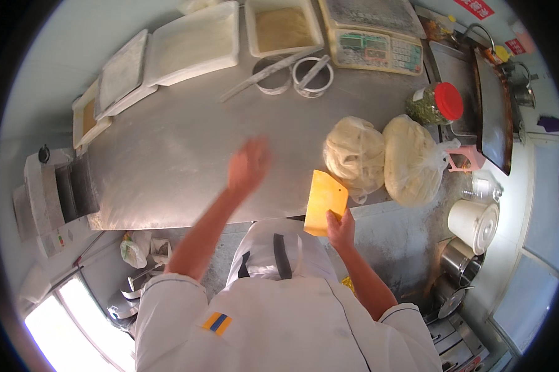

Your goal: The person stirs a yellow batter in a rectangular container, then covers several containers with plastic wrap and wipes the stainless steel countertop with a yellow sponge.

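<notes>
My right hand (343, 230) grips a yellow plastic dough scraper (324, 199) at the front edge of the stainless steel worktable (168, 158). Just beyond the scraper sits a clear plastic bag of pale dough (354, 151). A second bagged lump of dough (407, 158) lies against its right side. My left hand (249, 163) is over the middle of the table, blurred by motion. Nothing can be made out in it, and the blur hides how its fingers are set and whether it touches the steel.
White tubs (193, 44) line the back edge, one with brownish powder (282, 30). Nearby are a rolling pin (270, 74), a ring-shaped container (313, 76) and a digital scale (377, 51). A red-lidded jar (435, 103) stands right; a metal machine (58, 190) is left.
</notes>
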The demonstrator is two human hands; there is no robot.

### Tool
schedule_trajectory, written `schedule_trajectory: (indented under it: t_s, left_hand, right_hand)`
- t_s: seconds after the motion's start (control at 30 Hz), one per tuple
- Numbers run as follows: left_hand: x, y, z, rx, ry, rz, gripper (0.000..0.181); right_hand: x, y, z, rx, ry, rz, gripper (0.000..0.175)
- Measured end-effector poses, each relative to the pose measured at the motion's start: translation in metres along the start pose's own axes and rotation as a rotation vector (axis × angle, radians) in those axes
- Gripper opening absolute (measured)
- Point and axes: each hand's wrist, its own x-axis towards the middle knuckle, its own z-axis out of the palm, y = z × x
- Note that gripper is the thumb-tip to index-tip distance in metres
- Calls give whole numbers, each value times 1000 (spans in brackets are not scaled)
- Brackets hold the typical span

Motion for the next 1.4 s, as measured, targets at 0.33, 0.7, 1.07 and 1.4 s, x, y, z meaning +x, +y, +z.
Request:
schedule_trajectory:
  t_s: [0.33,0.7,1.07,1.4]
  left_hand:
    - [-214,-81,-30,-993,-324,-1153,56]
    - [-209,-88,-34,-1509,137,-967,21]
    - [-194,-58,-13,-1465,-184,-942,37]
    - [-467,-104,-12,-893,689,-1409,33]
  right_hand:
    - [10,-92,254,-76,-123,3,37]
    - [-73,-128,164,-142,-177,-288,57]
    - [51,-105,100,-901,-647,-1291,36]
    - [152,-212,306,-970,-685,-1289,31]
